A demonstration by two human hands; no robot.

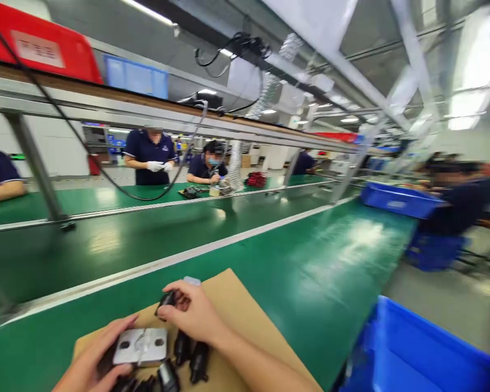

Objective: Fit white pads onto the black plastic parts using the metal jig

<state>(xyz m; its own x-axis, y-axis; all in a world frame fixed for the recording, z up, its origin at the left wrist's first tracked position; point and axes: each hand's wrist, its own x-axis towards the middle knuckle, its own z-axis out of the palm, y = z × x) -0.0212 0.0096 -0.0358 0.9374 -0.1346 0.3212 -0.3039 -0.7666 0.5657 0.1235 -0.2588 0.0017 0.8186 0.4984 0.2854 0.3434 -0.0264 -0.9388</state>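
My right hand [194,313] pinches a small black cylindrical part [168,300] between thumb and fingers, raised over a brown cardboard sheet [232,316]. Lower left, my left hand [100,356] grips a silvery metal block [142,347] along its left side, thumb at the near edge and fingers at the far edge. Two dark holes and a groove mark the block's top. Several more black cylindrical parts [198,362] lie on the cardboard beside and in front of the block. A small pale translucent object [191,281] shows just behind my right hand.
The green workbench [294,272] runs off to the right, with a blue bin [400,200] farther along. Another blue bin [433,348] stands low at my right. Beyond a metal-framed shelf [118,111], people work, including a person with white gloves [151,158].
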